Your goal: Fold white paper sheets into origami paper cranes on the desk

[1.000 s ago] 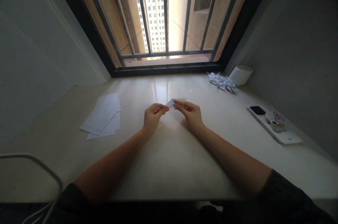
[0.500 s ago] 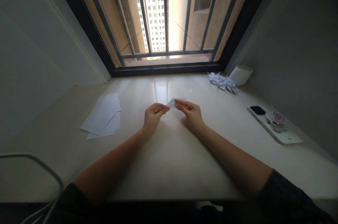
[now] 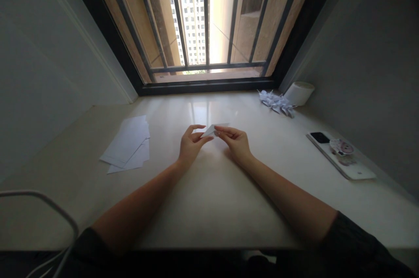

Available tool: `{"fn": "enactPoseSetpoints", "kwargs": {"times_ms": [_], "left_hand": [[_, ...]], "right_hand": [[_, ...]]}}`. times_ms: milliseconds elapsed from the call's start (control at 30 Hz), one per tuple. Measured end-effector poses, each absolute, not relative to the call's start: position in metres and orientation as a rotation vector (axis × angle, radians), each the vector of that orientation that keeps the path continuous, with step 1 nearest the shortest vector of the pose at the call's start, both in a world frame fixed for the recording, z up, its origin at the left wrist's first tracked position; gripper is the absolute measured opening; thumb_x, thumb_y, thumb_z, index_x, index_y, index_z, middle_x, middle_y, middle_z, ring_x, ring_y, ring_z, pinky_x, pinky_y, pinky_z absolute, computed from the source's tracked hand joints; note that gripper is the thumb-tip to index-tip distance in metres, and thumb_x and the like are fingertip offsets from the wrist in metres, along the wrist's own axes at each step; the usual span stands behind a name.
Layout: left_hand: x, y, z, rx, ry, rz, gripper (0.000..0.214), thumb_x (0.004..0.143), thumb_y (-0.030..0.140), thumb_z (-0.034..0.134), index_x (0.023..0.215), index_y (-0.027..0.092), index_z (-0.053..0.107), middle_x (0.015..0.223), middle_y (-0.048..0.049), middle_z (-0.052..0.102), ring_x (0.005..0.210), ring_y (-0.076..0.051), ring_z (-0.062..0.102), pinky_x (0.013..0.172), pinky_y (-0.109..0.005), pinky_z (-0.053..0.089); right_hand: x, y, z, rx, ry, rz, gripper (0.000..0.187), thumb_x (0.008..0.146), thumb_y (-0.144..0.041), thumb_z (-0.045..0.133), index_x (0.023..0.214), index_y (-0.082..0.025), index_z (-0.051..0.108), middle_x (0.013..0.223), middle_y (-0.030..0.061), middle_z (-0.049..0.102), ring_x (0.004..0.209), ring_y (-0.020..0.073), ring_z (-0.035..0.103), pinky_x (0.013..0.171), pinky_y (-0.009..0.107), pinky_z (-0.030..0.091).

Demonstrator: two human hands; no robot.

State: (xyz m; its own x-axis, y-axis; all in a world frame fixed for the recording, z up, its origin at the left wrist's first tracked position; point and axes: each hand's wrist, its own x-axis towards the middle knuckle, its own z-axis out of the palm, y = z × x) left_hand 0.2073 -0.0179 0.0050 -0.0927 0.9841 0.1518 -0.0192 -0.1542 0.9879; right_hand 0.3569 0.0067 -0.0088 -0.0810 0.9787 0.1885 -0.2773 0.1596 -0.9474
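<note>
Head view: my left hand point(image 3: 190, 146) and my right hand point(image 3: 238, 143) meet over the middle of the table point(image 3: 209, 195). The fingers of each pinch one end of a small folded paper point(image 3: 212, 129), my left forefinger lifted. White sheets point(image 3: 128, 143) lie well apart, leftward.

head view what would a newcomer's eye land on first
The barred window glows brightly at the far end of the pale counter. At the middle, the left hand and right hand pinch a small folded paper between them, with a stack of white sheets lying to the left.
</note>
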Motion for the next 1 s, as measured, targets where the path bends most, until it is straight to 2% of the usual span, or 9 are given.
{"fn": "enactPoseSetpoints", "kwargs": {"times_ms": [167, 433, 767, 1000], "left_hand": [[0.21, -0.0189, 0.0036, 1.224, 1.182, 1.438, 0.039, 0.062, 0.035, 0.075, 0.091, 0.018, 0.057, 0.076, -0.0037, 0.071, 0.069, -0.015, 0.065, 0.063, -0.025, 0.048], [0.2099, -0.0172, 0.0028, 1.217, 1.189, 1.4, 0.038, 0.061, 0.035, 0.076, 0.091, 0.017, 0.059, 0.072, -0.0041, 0.071, 0.07, -0.018, 0.067, 0.067, -0.028, 0.05], [0.211, -0.0144, -0.0021, 1.111, 1.155, 1.383, 0.041, 0.063, 0.037, 0.075, 0.097, 0.015, 0.065, 0.076, -0.0074, 0.072, 0.073, -0.021, 0.068, 0.069, -0.031, 0.051], [0.2074, -0.0167, 0.0009, 1.245, 1.217, 1.345, 0.054, 0.062, 0.036, 0.076, 0.111, 0.018, 0.06, 0.07, -0.0031, 0.071, 0.066, -0.015, 0.065, 0.064, -0.025, 0.048]], "right_hand": [[0.3561, 0.006, -0.0092, -0.844, -1.233, 1.219, 0.027, 0.063, -0.035, 0.075, 0.087, -0.024, 0.073, 0.093, 0.0036, 0.073, 0.088, 0.0225, 0.067, 0.087, 0.039, 0.05], [0.357, 0.0074, -0.0102, -0.842, -1.167, 1.241, 0.026, 0.063, -0.035, 0.075, 0.087, -0.024, 0.073, 0.09, 0.0037, 0.073, 0.085, 0.0216, 0.067, 0.085, 0.039, 0.051], [0.3539, 0.0043, -0.0055, -0.833, -1.114, 1.259, 0.024, 0.064, -0.033, 0.074, 0.086, -0.023, 0.073, 0.086, 0.0031, 0.074, 0.082, 0.0203, 0.067, 0.083, 0.037, 0.051], [0.357, 0.0043, -0.0076, -0.862, -1.282, 1.135, 0.024, 0.07, -0.036, 0.069, 0.091, -0.024, 0.073, 0.09, 0.004, 0.072, 0.081, 0.0199, 0.066, 0.079, 0.035, 0.05]]}}
